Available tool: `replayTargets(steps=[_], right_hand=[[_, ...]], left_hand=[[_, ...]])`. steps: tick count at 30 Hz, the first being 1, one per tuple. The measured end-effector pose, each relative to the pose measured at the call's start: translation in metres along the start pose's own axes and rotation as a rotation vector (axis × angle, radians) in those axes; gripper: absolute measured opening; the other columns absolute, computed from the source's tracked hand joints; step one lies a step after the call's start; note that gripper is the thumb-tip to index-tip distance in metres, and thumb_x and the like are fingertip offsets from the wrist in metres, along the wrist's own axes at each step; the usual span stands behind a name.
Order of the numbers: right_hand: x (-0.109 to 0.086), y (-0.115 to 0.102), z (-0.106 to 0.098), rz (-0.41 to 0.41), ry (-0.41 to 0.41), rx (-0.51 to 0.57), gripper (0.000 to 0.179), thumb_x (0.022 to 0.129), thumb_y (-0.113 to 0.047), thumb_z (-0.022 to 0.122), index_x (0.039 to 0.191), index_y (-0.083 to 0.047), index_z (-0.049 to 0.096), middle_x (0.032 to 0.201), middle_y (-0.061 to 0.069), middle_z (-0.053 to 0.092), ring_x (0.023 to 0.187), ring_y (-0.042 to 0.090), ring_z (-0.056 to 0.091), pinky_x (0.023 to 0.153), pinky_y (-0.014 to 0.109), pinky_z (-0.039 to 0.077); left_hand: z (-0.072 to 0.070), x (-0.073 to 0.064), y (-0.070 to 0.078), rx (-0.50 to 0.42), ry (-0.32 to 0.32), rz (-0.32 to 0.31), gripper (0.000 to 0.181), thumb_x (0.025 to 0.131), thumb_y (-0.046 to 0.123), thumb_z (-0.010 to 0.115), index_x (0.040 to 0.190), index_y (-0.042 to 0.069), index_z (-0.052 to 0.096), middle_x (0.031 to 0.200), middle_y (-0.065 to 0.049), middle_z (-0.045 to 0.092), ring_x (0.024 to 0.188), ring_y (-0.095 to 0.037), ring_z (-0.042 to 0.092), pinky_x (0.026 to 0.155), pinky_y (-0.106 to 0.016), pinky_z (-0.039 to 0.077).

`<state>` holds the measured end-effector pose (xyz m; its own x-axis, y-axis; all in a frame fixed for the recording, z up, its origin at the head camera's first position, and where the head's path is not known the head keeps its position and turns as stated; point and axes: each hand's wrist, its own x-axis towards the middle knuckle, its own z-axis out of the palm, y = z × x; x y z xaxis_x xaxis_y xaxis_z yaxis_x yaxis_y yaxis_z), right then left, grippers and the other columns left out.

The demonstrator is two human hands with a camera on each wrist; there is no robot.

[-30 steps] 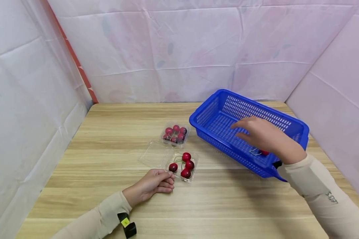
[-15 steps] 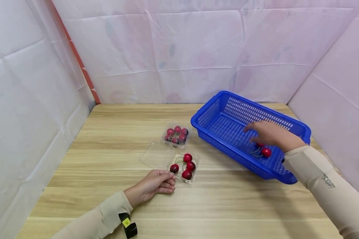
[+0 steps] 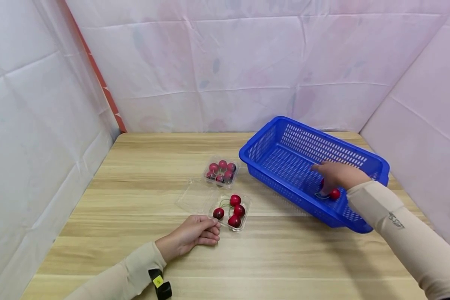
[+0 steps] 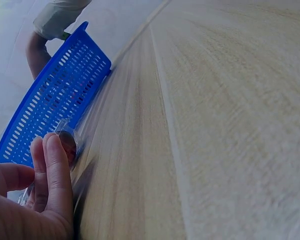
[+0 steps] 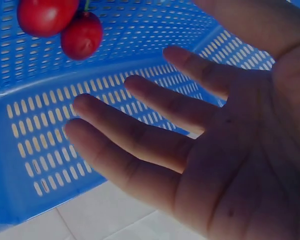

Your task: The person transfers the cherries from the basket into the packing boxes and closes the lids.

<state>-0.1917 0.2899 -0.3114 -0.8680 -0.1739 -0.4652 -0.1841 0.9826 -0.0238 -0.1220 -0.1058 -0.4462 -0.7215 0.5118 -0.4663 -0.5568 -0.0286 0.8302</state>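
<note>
My left hand (image 3: 192, 234) pinches the near left edge of a clear plastic box (image 3: 225, 199) on the table. Inside that box lie several dark red cherries (image 3: 239, 210) with green stems; its transparent lid (image 3: 196, 197) is folded out to the left. Over at the right, my right hand (image 3: 339, 176) reaches down into a blue basket (image 3: 258, 164), beside a few cherries (image 3: 335, 194) on its floor. In the right wrist view its fingers (image 5: 135, 137) are spread with nothing held, and two cherries (image 5: 47, 15) show beyond the fingertips.
Behind the first box stands another clear box (image 3: 237, 167), filled with several cherries. The basket's long near wall rises between it and the boxes. Pale cloth walls (image 3: 225, 66) surround the wooden table (image 3: 135, 175) at the back and both sides.
My right hand has moved right across the basket, then lowered towards the cherries there. The left hand has stayed at the box's edge.
</note>
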Motion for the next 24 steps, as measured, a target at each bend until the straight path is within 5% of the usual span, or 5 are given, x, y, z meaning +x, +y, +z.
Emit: replayTargets(steps=[5, 15, 21, 24], right_hand=[[0.002, 0.003, 0.003, 0.076, -0.027, 0.015, 0.084, 0.070, -0.012, 0.084, 0.137, 0.010, 0.039, 0.133, 0.041, 0.040, 0.119, 0.055, 0.042, 0.090, 0.070, 0.042], [0.008, 0.011, 0.009, 0.225, -0.125, 0.145, 0.109, 0.067, -0.005, 0.082, 0.148, 0.006, 0.010, 0.145, 0.042, 0.002, 0.129, 0.063, 0.015, 0.094, 0.077, 0.031], [0.013, 0.015, 0.012, 0.232, -0.111, 0.128, 0.108, 0.065, -0.010, 0.085, 0.145, 0.007, 0.015, 0.140, 0.043, 0.021, 0.117, 0.059, 0.040, 0.089, 0.070, 0.043], [0.016, 0.017, 0.015, 0.239, -0.115, 0.125, 0.111, 0.063, -0.011, 0.086, 0.144, 0.008, 0.014, 0.139, 0.044, 0.021, 0.114, 0.059, 0.041, 0.088, 0.069, 0.044]], left_hand=[[-0.001, 0.001, -0.001, 0.000, -0.001, 0.003, 0.023, 0.098, 0.016, 0.051, 0.102, -0.004, 0.063, 0.078, -0.003, 0.067, 0.071, -0.011, 0.068, 0.073, -0.028, 0.060], [0.000, 0.000, 0.000, 0.003, -0.001, -0.001, 0.024, 0.098, 0.017, 0.053, 0.101, -0.005, 0.063, 0.077, -0.002, 0.067, 0.071, -0.011, 0.068, 0.072, -0.027, 0.060], [0.000, -0.001, 0.000, 0.002, -0.005, 0.001, 0.024, 0.098, 0.016, 0.053, 0.101, -0.005, 0.062, 0.076, -0.002, 0.067, 0.071, -0.010, 0.067, 0.072, -0.027, 0.060], [-0.001, 0.000, 0.000, 0.000, -0.006, 0.001, 0.024, 0.098, 0.016, 0.053, 0.101, -0.005, 0.063, 0.076, -0.002, 0.067, 0.071, -0.011, 0.068, 0.072, -0.027, 0.060]])
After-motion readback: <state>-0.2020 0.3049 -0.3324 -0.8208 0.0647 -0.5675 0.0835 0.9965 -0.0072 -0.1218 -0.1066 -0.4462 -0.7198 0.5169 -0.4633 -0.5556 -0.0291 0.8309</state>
